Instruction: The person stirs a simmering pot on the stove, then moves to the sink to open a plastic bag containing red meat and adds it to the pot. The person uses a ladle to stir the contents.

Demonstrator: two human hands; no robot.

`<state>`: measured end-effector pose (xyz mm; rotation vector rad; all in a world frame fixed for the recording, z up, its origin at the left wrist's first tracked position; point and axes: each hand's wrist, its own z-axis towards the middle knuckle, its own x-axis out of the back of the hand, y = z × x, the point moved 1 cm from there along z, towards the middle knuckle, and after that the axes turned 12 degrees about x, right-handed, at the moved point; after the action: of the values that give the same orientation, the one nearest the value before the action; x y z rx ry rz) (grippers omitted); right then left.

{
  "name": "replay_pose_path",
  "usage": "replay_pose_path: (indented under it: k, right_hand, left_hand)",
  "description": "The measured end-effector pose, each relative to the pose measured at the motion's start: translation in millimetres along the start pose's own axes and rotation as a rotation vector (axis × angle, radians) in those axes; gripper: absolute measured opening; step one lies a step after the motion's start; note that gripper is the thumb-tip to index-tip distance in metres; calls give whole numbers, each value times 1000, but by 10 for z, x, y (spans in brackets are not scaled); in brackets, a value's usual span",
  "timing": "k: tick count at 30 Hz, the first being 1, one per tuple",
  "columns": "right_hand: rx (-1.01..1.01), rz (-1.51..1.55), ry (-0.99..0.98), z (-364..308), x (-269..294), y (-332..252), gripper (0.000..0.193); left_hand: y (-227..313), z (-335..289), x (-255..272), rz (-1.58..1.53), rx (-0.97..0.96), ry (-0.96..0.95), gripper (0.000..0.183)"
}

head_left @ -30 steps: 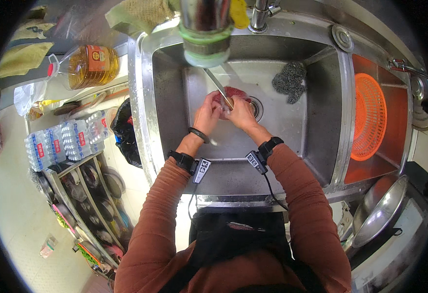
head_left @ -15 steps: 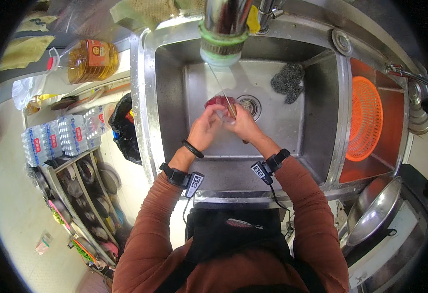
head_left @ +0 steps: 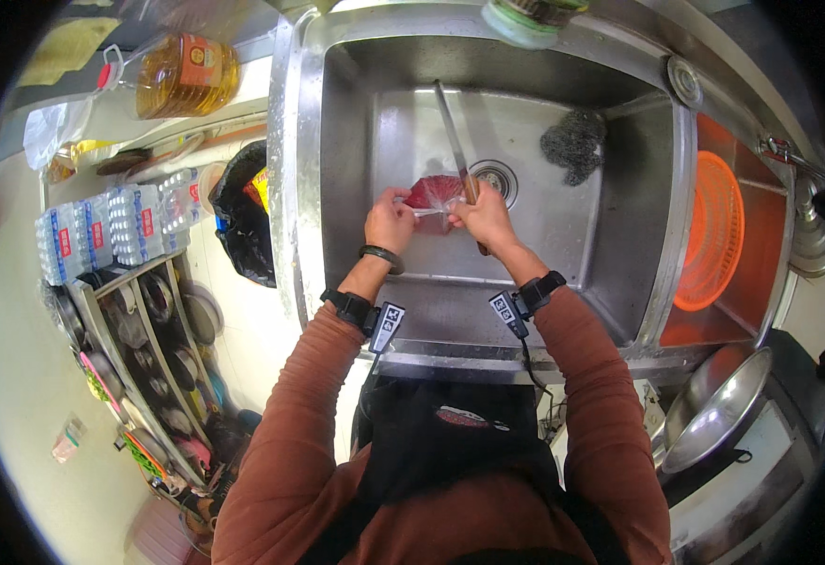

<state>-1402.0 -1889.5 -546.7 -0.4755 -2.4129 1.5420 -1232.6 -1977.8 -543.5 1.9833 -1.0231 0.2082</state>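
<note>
Over the sink (head_left: 403,311) I hold a clear plastic bag with something dark red in it (head_left: 434,192); its contents are too blurred to name. My left hand (head_left: 391,224) pinches the gathered plastic on the left. My right hand (head_left: 488,218) is closed round the wooden handle of a long, narrow knife (head_left: 450,127), and its fingertips also grip the bag's plastic. The knife's blade points away from me, past the bag's right side. Just right of the bag lies the round drain (head_left: 497,185), partly behind my right hand.
A dark mesh scrubber (head_left: 574,146) lies at the basin's far right. An orange basket (head_left: 713,231) stands in the right-hand basin. The faucet end (head_left: 535,21) hangs at the far edge. Left of the sink are a black-lined bin (head_left: 243,226) and an oil bottle (head_left: 186,75).
My hands have drawn apart, stretching the bag's plastic between them. More of the red bag shows, and the knife blade has swung more upright in view. The view has shifted, moving the faucet up and right.
</note>
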Motion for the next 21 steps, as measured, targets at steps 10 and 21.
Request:
replay_pose_path:
  k: [10,21]
  right_hand:
    - [-4,-51,-71,-15,104,-48,17]
    - [10,114,-55,39,286,40,17]
  left_hand:
    - [245,-220,56,-254,-80,-224,27]
    - [3,55,-499,284,-151,-175,19]
